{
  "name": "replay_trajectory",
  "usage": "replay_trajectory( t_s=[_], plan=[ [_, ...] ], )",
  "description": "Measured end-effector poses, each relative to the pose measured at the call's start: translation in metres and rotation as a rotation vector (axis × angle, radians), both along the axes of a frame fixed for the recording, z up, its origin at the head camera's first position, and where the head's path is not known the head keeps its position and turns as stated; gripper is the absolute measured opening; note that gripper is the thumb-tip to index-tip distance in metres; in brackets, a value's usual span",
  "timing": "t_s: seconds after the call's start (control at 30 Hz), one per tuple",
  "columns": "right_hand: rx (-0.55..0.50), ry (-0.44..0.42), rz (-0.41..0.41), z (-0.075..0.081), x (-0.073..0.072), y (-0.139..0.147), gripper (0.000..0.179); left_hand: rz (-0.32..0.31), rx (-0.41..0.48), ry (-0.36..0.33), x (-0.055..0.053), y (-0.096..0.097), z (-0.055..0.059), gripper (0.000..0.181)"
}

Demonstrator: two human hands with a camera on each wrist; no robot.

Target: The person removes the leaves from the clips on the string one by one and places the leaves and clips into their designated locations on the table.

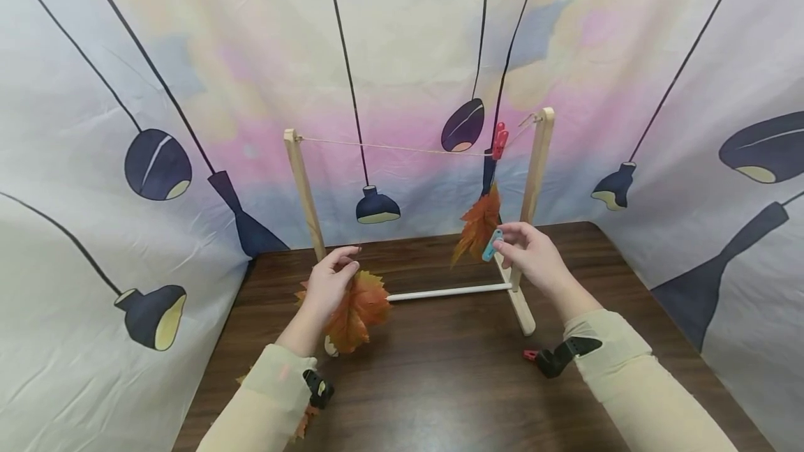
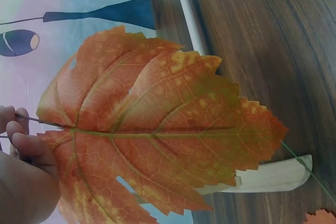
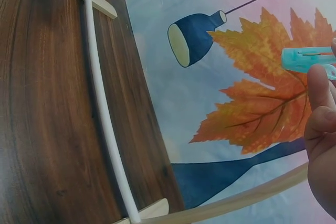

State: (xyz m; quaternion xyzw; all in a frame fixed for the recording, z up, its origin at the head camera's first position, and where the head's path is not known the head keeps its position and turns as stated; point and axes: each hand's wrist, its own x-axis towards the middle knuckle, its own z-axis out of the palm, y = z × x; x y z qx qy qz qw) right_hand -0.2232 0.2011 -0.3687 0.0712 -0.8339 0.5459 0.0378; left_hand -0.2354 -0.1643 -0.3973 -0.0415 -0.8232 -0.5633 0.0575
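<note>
1. Orange leaf is pinched by its stem in the left hand, above the dark wooden counter.
2. A blue clothespin is pinched between the right hand's thumb and fingers.
3. A string is stretched across a wooden frame.
4. A second leaf is hung beneath a red clothespin, near the right post.
5. Behind, a curtain is printed with lamps.

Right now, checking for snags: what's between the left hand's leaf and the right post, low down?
The white rod runs between them in the head view.
</note>
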Motion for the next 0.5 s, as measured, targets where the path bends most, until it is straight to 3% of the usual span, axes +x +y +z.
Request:
replay_trajectory(
  t_s=[0.5],
  plan=[
    [-0.022,-0.011,-0.01,-0.019,0.004,0.002,0.048,0.042,-0.013,-0.011,0.003,-0.015,-0.008,0.028]
  ],
)
